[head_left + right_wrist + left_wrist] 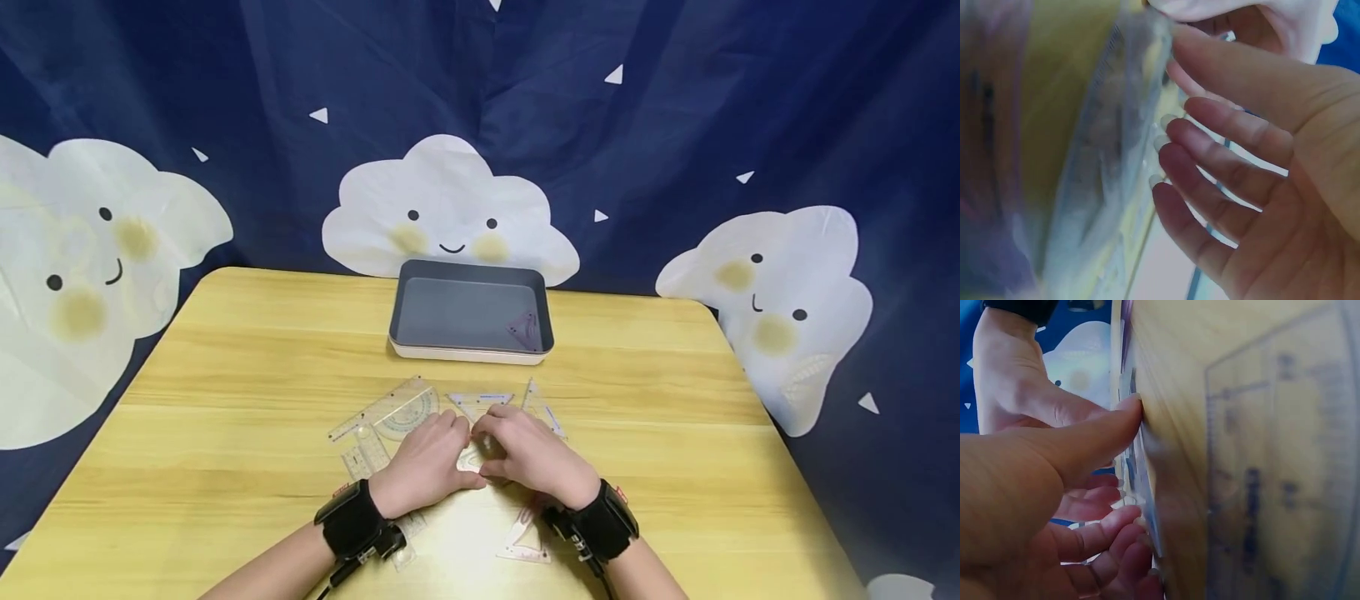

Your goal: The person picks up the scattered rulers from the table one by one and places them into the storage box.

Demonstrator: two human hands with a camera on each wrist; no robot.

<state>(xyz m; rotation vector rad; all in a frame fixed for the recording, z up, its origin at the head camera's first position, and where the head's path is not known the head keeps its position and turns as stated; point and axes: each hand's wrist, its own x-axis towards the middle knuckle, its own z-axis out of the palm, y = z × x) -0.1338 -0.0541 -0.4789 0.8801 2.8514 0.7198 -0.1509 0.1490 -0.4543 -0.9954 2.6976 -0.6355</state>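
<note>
My left hand point(427, 458) and right hand point(528, 450) meet at the middle of the table, thumb tips nearly together. Between them they hold a clear plastic drawing template point(470, 458) with curved markings; much of it is hidden by the fingers. In the left wrist view, the left thumb point(1107, 431) reaches to its near edge, with the curled fingers point(1125, 534) along the other side. A blurred clear strip with scale marks point(1110, 144) runs beside the right hand point(1260, 156), whose thumb rests at its upper corner.
A clear ruler with protractor point(386, 410) and another clear ruler point(366, 450) lie left. Set squares point(480, 400) point(546, 412) lie beyond the hands, a pink-marked one point(525, 537) nearer. At the back, a grey tray point(465, 304) holds a purple set square point(525, 329).
</note>
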